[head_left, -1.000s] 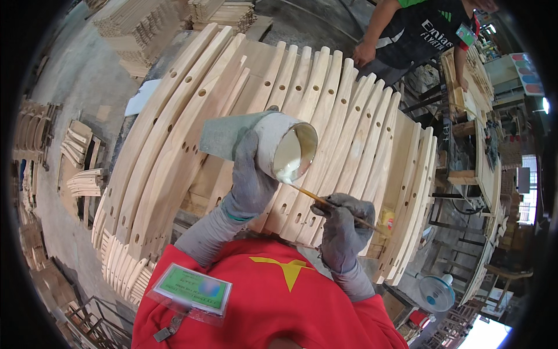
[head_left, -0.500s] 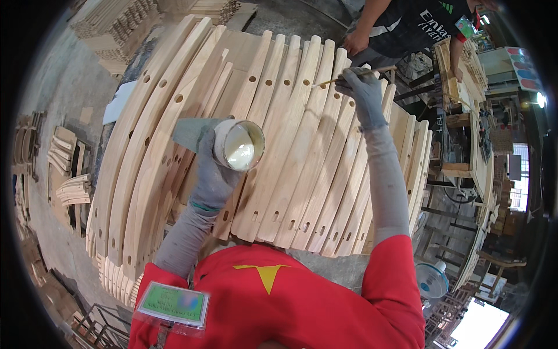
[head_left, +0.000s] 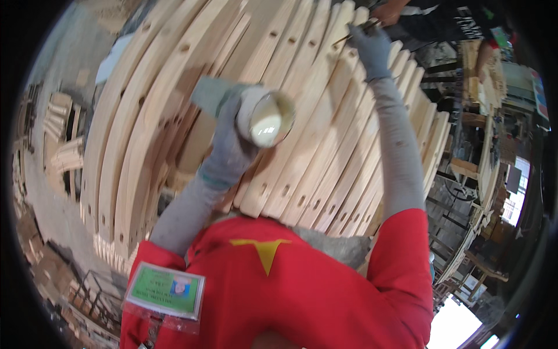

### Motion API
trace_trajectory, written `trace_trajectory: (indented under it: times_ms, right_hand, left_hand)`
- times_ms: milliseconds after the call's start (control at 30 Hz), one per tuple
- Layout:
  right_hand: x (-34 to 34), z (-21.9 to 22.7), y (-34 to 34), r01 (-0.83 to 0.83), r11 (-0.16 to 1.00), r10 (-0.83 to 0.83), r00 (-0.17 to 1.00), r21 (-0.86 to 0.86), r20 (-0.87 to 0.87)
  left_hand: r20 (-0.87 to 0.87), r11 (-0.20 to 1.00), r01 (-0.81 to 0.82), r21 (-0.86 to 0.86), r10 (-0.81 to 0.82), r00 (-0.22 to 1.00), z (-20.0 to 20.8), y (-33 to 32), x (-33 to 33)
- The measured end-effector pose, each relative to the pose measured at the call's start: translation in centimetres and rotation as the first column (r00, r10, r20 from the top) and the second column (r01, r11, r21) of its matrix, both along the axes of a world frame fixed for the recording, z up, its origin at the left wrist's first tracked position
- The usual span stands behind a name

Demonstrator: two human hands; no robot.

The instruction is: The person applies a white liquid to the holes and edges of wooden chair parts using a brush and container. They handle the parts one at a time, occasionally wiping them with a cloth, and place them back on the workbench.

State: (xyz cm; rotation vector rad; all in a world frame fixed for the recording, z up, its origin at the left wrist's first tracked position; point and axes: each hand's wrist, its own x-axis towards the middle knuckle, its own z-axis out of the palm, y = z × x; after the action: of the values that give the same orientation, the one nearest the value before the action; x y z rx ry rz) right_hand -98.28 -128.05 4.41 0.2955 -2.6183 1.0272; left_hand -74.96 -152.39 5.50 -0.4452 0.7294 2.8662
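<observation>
My gloved left hand (head_left: pixel 229 139) is closed around a pale cup (head_left: pixel 248 110) tilted toward me, with milky white liquid (head_left: pixel 268 123) inside. A flat grey-green piece (head_left: pixel 210 96) juts out to the left beside the cup; how it is held is hidden. At the far side, my gloved right hand (head_left: pixel 372 52) grips a thin stick (head_left: pixel 342 40), perhaps a brush, its tip at the upper ends of the pale wooden slats (head_left: pixel 308 128). These curved slats lie side by side, with round holes near their far ends and oblong slots near mine.
Longer curved wooden pieces (head_left: pixel 136 122) are stacked at the left. Another person's hand (head_left: pixel 388 11) is just beyond my right hand. More wooden parts (head_left: pixel 61 131) sit on the floor at the left, and a wooden workbench (head_left: pixel 474 134) stands at the right.
My right hand has moved farther away along the slats with the stick. The cup appears higher and further right, partly because the whole view has shifted. The other person's hand is now closer to mine.
</observation>
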Motion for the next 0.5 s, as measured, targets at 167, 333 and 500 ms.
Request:
trace_trajectory:
  times_ms: [167,333,500]
  right_hand:
    - [0.9,0.6,-1.9,-0.06,0.978,0.042,0.995,0.199,0.095]
    - [0.3,1.2,-1.5,-0.04,0.993,0.034,0.998,0.11,0.048]
    - [0.8,1.6,-2.6,-0.075,0.987,0.094,0.987,0.14,-0.131]
  left_hand:
    - [0.02,0.99,0.041,0.138,-0.044,0.999,-0.5,-0.9,0.3]
    - [0.028,0.99,0.084,0.117,-0.088,0.996,0.1,-0.8,0.1]
    - [-0.129,0.989,-0.013,-0.146,-0.006,0.992,0.6,-0.5,0.0]
